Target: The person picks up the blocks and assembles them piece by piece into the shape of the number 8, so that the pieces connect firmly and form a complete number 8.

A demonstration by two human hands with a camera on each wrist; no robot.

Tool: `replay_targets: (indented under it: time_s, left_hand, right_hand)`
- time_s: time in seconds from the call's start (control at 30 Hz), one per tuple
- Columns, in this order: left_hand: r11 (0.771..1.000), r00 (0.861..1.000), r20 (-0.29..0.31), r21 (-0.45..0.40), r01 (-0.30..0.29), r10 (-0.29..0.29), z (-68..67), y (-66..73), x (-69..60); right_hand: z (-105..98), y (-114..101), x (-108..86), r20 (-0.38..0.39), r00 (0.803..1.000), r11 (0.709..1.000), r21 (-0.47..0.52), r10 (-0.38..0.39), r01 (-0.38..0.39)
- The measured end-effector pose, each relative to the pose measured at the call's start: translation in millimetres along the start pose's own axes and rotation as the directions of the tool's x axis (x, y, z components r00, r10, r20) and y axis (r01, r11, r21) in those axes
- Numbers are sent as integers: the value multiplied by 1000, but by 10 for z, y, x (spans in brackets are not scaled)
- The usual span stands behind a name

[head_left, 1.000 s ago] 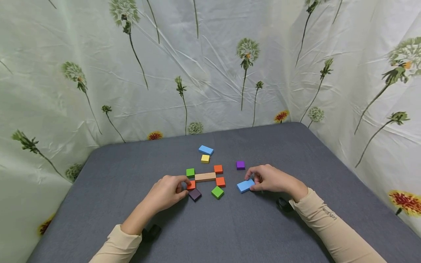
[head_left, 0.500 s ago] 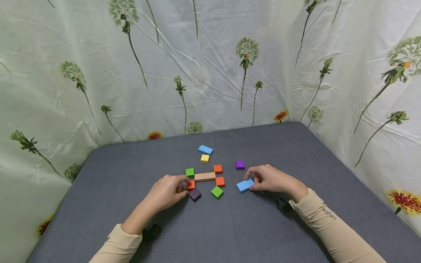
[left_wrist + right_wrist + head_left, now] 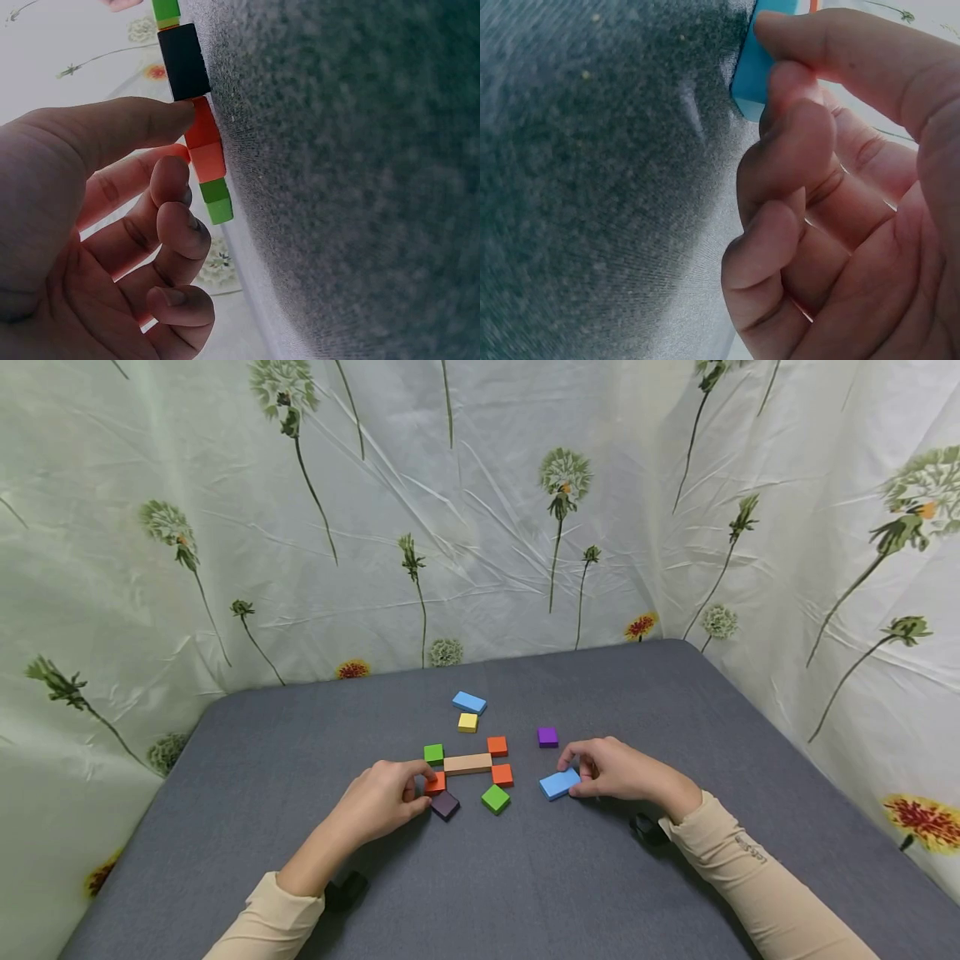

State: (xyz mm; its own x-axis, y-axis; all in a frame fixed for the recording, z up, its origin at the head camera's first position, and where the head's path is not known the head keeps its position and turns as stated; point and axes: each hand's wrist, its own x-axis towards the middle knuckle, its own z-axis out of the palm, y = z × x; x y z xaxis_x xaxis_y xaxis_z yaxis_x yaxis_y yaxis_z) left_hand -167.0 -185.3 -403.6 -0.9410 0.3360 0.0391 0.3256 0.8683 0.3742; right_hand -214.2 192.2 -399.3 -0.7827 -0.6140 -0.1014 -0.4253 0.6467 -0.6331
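The left hand (image 3: pixel 382 802) pinches a red block (image 3: pixel 436 784) between thumb and index finger; in the left wrist view the same red block (image 3: pixel 201 126) shows at the thumb tip. A dark block (image 3: pixel 446 805) lies close to that thumb. The right hand (image 3: pixel 626 768) holds a blue block (image 3: pixel 558 784) on the table by its right end, thumb in front, index finger behind. In the right wrist view the blue block (image 3: pixel 754 79) is partly covered by the fingers. A wooden bar (image 3: pixel 468 764) lies right of the pinched red block.
A green block (image 3: pixel 433 754) and two red blocks (image 3: pixel 497 746) (image 3: pixel 502 775) stand around the bar's ends. Another green block (image 3: pixel 496 799) sits in front, a purple block (image 3: pixel 547 737) to the right. Behind are a yellow block (image 3: pixel 468 722) and a second blue block (image 3: pixel 469 702). Patterned cloth hangs beyond.
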Motion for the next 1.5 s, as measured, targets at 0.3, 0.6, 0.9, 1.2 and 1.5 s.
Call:
replay_targets:
  time_s: [0.3,0.6,0.9,1.2,1.5]
  left_hand:
    - [1000,1000,5,-6,7,-7,-5,9,-9]
    - [1000,1000,-10,-21,-8,8,-7,6,-11]
    - [1000,1000,-7,-4,9,-9,4,13,-3]
    - [1000,1000,-5,-4,22,-22,7,23,-3]
    - [999,999,3,-3,41,-41,19,38,-4]
  right_hand:
    - [24,0,18,-19,1000,999,-31,15,-16]
    - [65,-86,26,-53,999,999,-38,-1,-1]
    - [130,-271,17,-46,998,997,-73,-36,32]
    - [228,-421,56,-27,998,992,-115,-60,57]
    - [333,-565,127,-14,994,985,-137,-108,106]
